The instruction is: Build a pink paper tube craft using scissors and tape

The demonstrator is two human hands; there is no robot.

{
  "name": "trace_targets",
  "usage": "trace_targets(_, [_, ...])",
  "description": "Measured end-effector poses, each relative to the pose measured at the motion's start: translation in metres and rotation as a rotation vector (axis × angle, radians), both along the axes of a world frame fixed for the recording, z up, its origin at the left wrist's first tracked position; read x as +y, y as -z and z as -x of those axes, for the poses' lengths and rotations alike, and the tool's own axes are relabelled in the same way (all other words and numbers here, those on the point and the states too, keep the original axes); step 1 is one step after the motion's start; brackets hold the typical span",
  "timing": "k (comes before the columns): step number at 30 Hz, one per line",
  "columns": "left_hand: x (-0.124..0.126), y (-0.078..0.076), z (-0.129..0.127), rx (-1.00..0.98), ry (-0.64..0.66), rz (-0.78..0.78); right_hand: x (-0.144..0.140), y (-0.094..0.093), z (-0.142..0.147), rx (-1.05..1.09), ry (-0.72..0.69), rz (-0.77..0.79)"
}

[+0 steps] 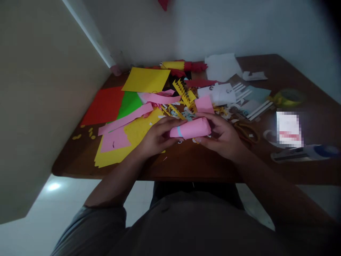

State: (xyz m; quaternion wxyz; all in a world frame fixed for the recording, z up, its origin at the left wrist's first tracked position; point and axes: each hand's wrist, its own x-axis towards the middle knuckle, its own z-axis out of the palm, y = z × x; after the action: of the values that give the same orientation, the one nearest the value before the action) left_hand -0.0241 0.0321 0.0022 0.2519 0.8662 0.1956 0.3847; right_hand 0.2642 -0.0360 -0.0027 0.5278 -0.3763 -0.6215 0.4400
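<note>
the person is sitting at the near edge of a wooden table [186,167], forearms reaching forward, and both hands are closing around a pink paper roll [190,128] that is lying level just above the tabletop, close to the front edge. the left hand [157,137] is gripping the roll's left end, fingers curling over the top beside a thin blue band [179,131] that is wrapping the tube there; the right hand [223,137] is cupping the right end, fingers folding around it. judging from this, the roll is being held tight so it does not spring open, and doing that well seems to be calling for even pressure from both ends, thumbs keeping the loose edge pressed flat, without crushing the tube. just to the left a yellow sheet [133,137] is lying under pink strips [125,119], with small yellow scraps [77,136] scattering near the table's left edge. to the right, orange-handled scissors [246,129] are resting beside the right hand, and further right a white and blue tool [306,153], which cannot be identified for sure, is lying near the edge. beyond the hands a heap of cut paper is piling up: a fringed yellow piece [183,90], white cards [221,93], then a red sheet [105,105], a green sheet [129,104] and another yellow sheet [146,80] toward the far wall.
</note>
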Motion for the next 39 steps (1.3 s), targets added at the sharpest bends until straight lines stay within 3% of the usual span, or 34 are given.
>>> trace_targets(6, [-0.002, 0.000, -0.002, 0.001, 0.050, 0.058, -0.002, -0.002, 0.002, 0.048, 0.018, 0.035])
trace_targets(12, [-0.011, -0.011, -0.006, -0.005, 0.127, 0.172, 0.007, 0.005, 0.013, 0.216, -0.152, 0.084])
trace_targets(18, [-0.027, -0.016, -0.023, 0.057, 0.240, 0.450, 0.007, -0.006, 0.027, 0.314, -0.270, 0.066])
trace_targets(24, [-0.029, -0.010, -0.029, 0.024, 0.221, 0.599, 0.005, -0.006, 0.028, 0.481, -0.216, 0.223])
trace_targets(39, [-0.029, -0.007, -0.026, -0.042, 0.225, 0.771, 0.009, -0.005, 0.027, 0.537, -0.201, 0.322])
